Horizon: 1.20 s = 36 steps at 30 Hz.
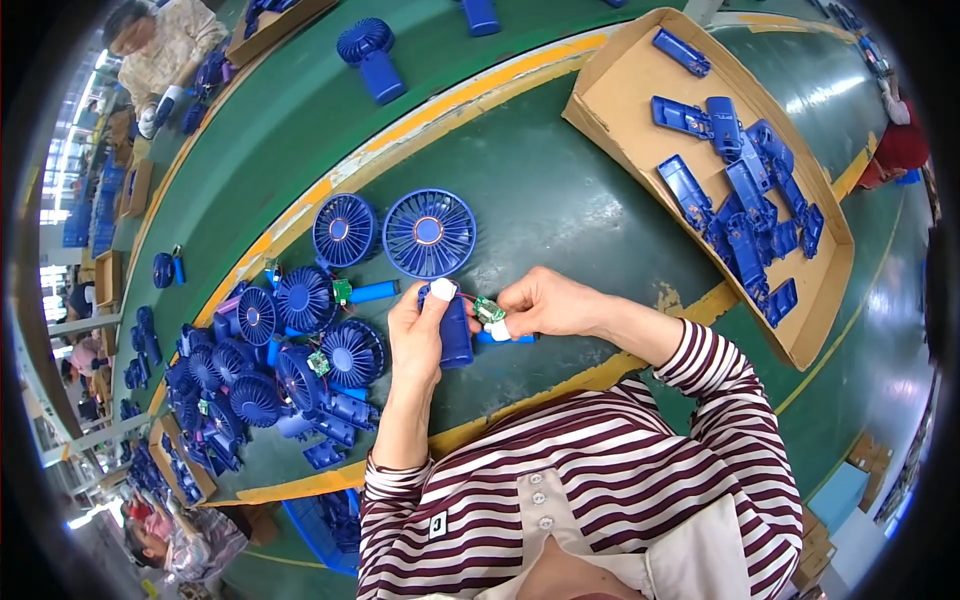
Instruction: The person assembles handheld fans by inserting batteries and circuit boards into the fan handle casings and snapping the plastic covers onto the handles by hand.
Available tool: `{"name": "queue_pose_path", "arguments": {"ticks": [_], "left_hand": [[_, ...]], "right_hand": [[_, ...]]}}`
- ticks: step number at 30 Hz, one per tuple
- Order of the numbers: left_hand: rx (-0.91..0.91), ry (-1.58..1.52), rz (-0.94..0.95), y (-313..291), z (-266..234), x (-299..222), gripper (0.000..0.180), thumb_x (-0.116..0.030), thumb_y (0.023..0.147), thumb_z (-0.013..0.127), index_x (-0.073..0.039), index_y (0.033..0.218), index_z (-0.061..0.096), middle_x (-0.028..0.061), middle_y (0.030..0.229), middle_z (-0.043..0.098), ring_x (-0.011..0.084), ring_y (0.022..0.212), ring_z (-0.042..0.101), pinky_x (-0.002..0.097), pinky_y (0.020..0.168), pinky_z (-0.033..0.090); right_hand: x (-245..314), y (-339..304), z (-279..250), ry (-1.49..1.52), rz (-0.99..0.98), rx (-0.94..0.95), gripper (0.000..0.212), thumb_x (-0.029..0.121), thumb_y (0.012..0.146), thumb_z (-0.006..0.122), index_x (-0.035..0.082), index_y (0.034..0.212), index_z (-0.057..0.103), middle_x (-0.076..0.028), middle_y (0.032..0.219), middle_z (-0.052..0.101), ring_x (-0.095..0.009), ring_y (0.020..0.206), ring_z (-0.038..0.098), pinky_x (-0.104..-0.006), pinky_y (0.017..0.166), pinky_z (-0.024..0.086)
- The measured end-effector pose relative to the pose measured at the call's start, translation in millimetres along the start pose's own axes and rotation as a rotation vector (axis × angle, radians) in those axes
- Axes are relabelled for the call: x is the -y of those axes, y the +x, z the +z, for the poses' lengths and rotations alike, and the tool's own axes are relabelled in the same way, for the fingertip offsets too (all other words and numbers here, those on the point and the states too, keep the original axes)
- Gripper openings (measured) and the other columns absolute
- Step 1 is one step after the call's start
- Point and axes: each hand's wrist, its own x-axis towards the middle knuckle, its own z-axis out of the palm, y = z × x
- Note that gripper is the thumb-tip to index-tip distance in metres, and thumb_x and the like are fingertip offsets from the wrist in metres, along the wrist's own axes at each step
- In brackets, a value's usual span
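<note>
- At the left of the frame there is a heap of blue fans [255, 400], close together, some with small green boards showing.
- Left of the centre, my left hand [415, 325] is closed around the handle of one blue fan [456, 335]. My thumb, with a white cover on its tip, presses at the upper end of the handle. The round head of this fan lies above my hand, face up.
- This fan looks to me like light, stiff plastic, perhaps a little slippery; the handle seems the safe place to hold, because the thin ribs of the head could crack.
- In the centre, my right hand [550, 303] pinches a small green circuit board [488, 310], fingertips almost together. How firmly, I cannot tell. The board is probably fragile, so its edges are better to hold, without pulling the red wire.
- Under these fingers a blue cylinder [515, 339] partly shows.
- At the upper right, a cardboard tray [622, 75] carries blue plastic shells [745, 190].
</note>
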Motion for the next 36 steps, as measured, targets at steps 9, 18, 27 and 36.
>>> {"name": "queue_pose_path", "arguments": {"ticks": [9,18,27,36], "left_hand": [[-0.052,-0.215,0.078,0.6,14.7,-1.0,0.024,-0.020,0.087,0.053,0.003,0.096,0.055,0.0145,0.090,0.063,0.0156,0.076,0.060,0.0273,0.069,0.049],[0.169,-0.179,0.375,-1.4,21.5,-19.3,0.032,-0.026,0.085,0.056,0.004,0.095,0.053,0.0146,0.079,0.060,0.0206,0.071,0.059,0.0299,0.066,0.049],[0.061,-0.231,0.338,-2.0,25.1,-34.1,0.034,-0.031,0.085,0.053,0.001,0.095,0.050,0.0136,0.070,0.057,0.0245,0.063,0.060,0.0344,0.059,0.051],[0.192,-0.279,-0.169,-1.1,-4.1,-3.8,0.029,-0.027,0.084,0.054,0.002,0.090,0.054,0.0140,0.076,0.060,0.0217,0.058,0.060,0.0306,0.053,0.051]], "right_hand": [[-5.2,10.8,17.1,-0.672,-0.680,-0.608,0.008,0.007,0.069,0.057,0.003,0.075,0.058,-0.005,0.075,0.059,-0.022,0.070,0.057,-0.0326,0.061,0.045],[-7.4,2.5,5.7,0.719,-0.251,0.147,0.042,0.018,0.074,0.067,0.000,0.108,0.050,-0.011,0.101,0.058,-0.018,0.090,0.058,-0.0296,0.081,0.046],[-17.7,-7.1,21.1,0.857,-0.148,0.280,0.056,0.033,0.072,0.068,-0.003,0.111,0.050,-0.005,0.074,0.055,-0.011,0.062,0.052,-0.0315,0.062,0.049],[11.4,-20.1,9.0,-1.083,-0.936,-0.574,0.027,0.008,0.058,0.065,0.007,0.085,0.060,-0.001,0.063,0.050,-0.017,0.053,0.049,-0.0263,0.045,0.040]]}}
